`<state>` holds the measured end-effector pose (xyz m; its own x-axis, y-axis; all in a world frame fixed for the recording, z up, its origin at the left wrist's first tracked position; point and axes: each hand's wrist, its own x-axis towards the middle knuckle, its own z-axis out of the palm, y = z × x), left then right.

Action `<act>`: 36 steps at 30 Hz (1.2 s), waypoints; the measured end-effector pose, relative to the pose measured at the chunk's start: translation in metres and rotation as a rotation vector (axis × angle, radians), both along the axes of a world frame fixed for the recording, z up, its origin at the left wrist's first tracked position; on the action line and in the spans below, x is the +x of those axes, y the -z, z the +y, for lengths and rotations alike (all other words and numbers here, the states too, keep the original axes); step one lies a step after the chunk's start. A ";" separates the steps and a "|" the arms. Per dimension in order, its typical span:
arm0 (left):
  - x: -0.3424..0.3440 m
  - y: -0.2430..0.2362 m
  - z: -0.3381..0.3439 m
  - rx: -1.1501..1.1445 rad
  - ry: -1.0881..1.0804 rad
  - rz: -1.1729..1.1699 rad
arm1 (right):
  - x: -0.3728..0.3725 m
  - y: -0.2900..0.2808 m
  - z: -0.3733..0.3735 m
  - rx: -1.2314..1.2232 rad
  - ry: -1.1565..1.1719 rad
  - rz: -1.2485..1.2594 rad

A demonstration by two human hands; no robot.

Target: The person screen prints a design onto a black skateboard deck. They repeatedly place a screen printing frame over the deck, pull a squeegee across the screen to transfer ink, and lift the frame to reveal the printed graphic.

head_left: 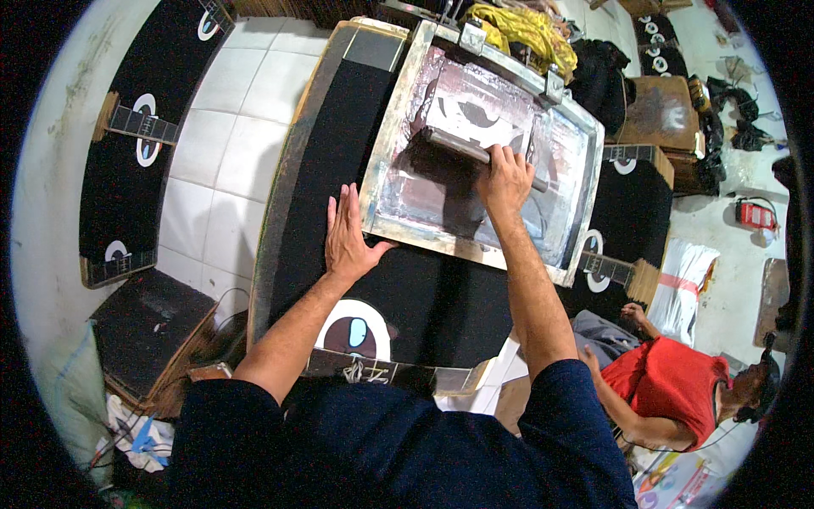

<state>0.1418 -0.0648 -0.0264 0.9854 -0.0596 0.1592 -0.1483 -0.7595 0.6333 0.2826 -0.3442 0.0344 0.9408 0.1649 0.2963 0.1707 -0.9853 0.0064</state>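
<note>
My right hand [506, 180] is closed on the handle of a squeegee [455, 142], which lies slanted across the mesh of a screen printing frame [437, 246]. Dark ink smears and a pale eye-shaped area [475, 114] show on the mesh. Fingers spread, my left hand [346, 242] rests by the frame's near left corner, over black fabric [424, 297] spread on a long board. It holds nothing. Nearer to me, a printed white ring with a brown and blue eye [369, 329] lies on the fabric. Metal hinge clamps [471, 38] hold the frame's far edge.
More boards with black printed fabric stand at the left [140, 170] and right [615, 237]. A person in a red top [670, 386] sits at the lower right. Yellow cloth [530, 34] is heaped behind the frame. A dark-topped box [153, 327] stands at the lower left.
</note>
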 end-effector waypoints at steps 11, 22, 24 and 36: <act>-0.008 0.020 -0.001 -0.355 -0.056 -0.180 | 0.058 -0.038 -0.019 0.123 -0.024 0.280; -0.007 0.017 0.000 -0.311 -0.020 -0.225 | 0.053 -0.028 -0.033 0.210 -0.187 0.302; -0.007 0.017 0.000 -0.299 -0.014 -0.235 | 0.091 -0.023 -0.042 0.128 -0.153 0.304; -0.007 0.012 -0.003 -0.268 -0.018 -0.251 | 0.079 0.000 -0.028 0.160 0.016 0.085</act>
